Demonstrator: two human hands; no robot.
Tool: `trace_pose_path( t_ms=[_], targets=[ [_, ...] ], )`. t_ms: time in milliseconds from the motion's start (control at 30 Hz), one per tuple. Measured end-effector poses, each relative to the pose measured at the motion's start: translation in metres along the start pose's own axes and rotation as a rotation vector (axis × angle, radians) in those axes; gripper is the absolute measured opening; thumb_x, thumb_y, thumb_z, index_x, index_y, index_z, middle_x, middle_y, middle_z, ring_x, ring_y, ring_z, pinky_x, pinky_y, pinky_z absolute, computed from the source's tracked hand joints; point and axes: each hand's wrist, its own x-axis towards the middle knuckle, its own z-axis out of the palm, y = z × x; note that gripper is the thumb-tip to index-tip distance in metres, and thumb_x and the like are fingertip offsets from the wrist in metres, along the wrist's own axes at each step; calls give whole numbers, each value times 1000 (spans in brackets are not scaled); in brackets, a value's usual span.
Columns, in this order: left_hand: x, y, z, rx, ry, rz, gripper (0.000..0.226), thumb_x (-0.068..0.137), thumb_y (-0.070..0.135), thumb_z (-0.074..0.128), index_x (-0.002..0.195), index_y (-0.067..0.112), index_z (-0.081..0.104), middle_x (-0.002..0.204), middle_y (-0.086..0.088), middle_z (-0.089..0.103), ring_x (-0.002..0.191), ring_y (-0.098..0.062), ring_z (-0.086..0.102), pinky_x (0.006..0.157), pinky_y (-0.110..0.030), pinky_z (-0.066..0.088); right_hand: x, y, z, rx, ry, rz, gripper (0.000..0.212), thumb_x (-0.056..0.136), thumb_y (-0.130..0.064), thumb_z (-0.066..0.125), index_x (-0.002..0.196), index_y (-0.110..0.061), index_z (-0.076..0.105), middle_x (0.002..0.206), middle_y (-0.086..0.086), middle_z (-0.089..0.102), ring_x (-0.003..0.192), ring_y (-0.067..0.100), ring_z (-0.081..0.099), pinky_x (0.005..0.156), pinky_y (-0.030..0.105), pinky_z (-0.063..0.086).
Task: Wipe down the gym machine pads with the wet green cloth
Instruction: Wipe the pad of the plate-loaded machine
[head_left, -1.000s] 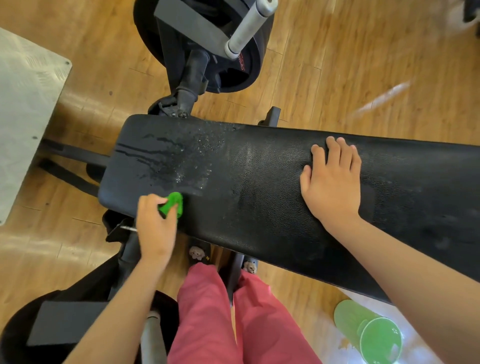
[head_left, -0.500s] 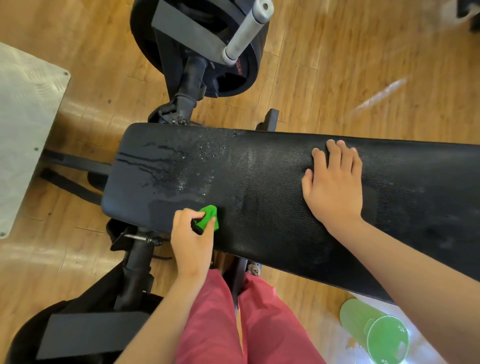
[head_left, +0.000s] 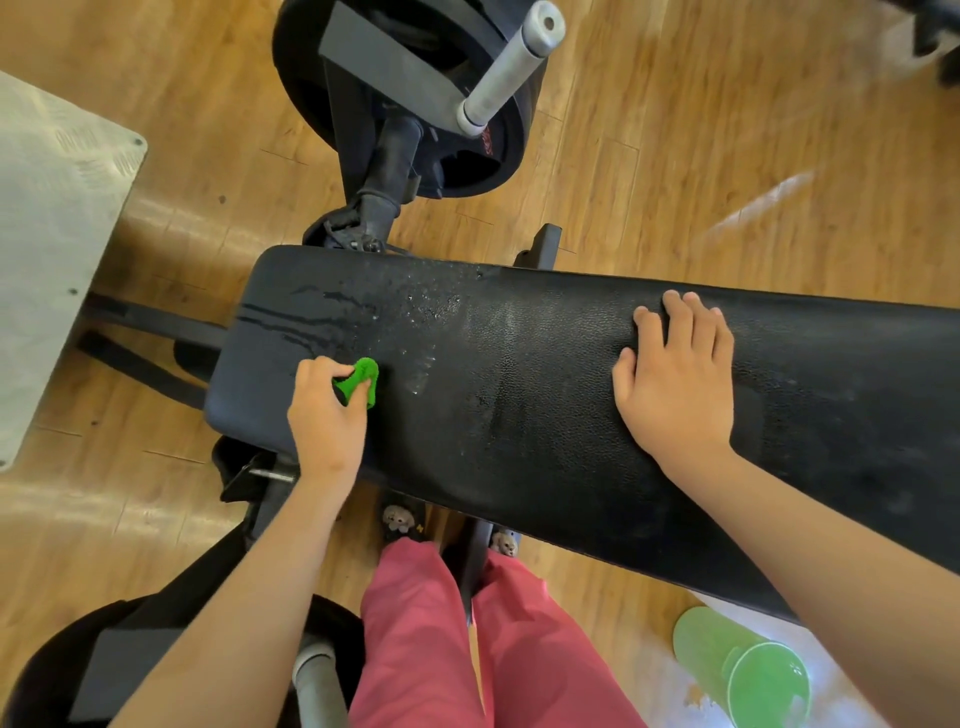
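A long black padded bench (head_left: 545, 395) runs across the view, wet with streaks and droplets at its left end. My left hand (head_left: 322, 415) grips a small bunched green cloth (head_left: 361, 382) and holds it against the pad near that left end. My right hand (head_left: 675, 379) lies flat on the pad further right, fingers straight and spread a little.
A black weight plate with a silver sleeve (head_left: 509, 67) stands beyond the bench. A grey metal footplate (head_left: 52, 249) lies at the left. A green plastic cup (head_left: 748, 670) stands on the wooden floor at the lower right. Another plate and bar (head_left: 311, 670) are below left.
My left hand swept the green cloth right along the pad's near edge, then back left and a little further onto the pad. My right hand stayed planted.
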Motion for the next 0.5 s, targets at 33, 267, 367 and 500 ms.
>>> trace_pose_path(
  t_ms=[33, 267, 367, 500],
  targets=[
    [-6, 6, 1, -21, 2, 11, 18, 83, 9, 71, 94, 6, 57, 96, -8, 53, 82, -22, 53, 69, -23, 34, 0, 0, 0, 1, 0, 3, 46, 92, -27, 38, 127, 0, 52, 137, 28, 47, 133, 43, 37, 114, 54, 25],
    [-28, 41, 16, -149, -124, 211, 20, 81, 8, 73, 92, 8, 56, 92, -1, 51, 74, -10, 47, 64, -23, 40, -1, -1, 0, -2, 13, 4, 46, 93, -28, 37, 126, 0, 52, 136, 27, 48, 132, 43, 38, 113, 53, 25],
    [-9, 29, 15, -93, -149, 268, 19, 83, 8, 71, 93, 5, 55, 94, 0, 49, 75, -10, 46, 64, -19, 36, 0, -1, 0, 11, 5, 6, 45, 93, -27, 38, 127, -1, 52, 136, 26, 47, 133, 42, 37, 114, 53, 25],
    [27, 15, 14, -29, -52, 126, 18, 86, 9, 68, 96, 5, 53, 97, -9, 50, 80, -22, 51, 67, -24, 34, -1, -1, -1, 11, -4, 11, 46, 92, -27, 38, 127, -1, 52, 137, 26, 47, 133, 42, 36, 114, 53, 25]
  ],
)
